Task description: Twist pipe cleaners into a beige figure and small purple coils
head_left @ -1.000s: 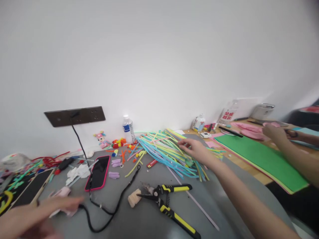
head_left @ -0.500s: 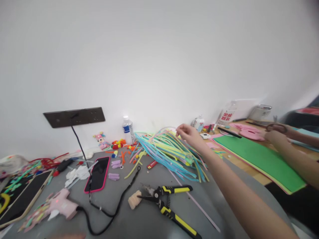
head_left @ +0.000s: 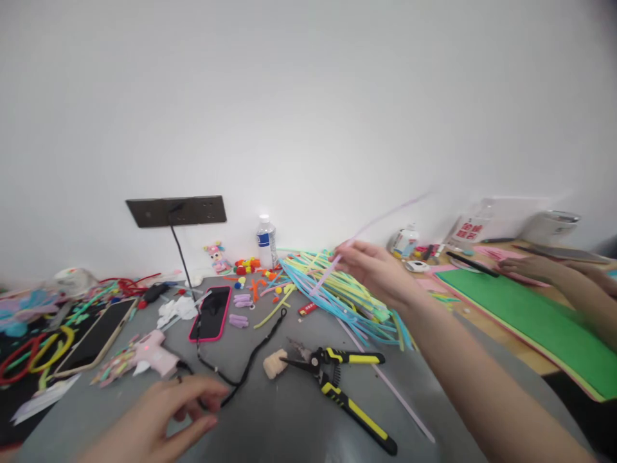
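Between the thumb and fingers of my right hand point(head_left: 371, 267) is a lilac pipe cleaner point(head_left: 380, 219), its far end curving up against the wall. Below that hand spreads a pile of pipe cleaners point(head_left: 337, 289) in blue, yellow and green. My left hand point(head_left: 168, 411) hovers over the near edge of the grey table point(head_left: 270, 424), fingers apart and holding nothing. Another lilac pipe cleaner point(head_left: 405, 402) lies on the table, passing under yellow-and-black pliers point(head_left: 337, 379). A peach fuzzy bundle point(head_left: 274, 364) touches the pliers' tip. Small lilac folded pieces point(head_left: 238, 320) lie farther left.
At left are a pink glue gun point(head_left: 154, 352) with a black cord point(head_left: 255, 350), a pink-cased phone point(head_left: 212, 313) and another phone point(head_left: 99, 334). A water bottle point(head_left: 266, 241) stands by the wall. Another person's hand point(head_left: 530, 267) rests beyond green sheets point(head_left: 520, 321) at right.
My right hand has drawn a lilac pipe cleaner up from the pile. My left hand has come into view from below. The other person's scissors are no longer visible.
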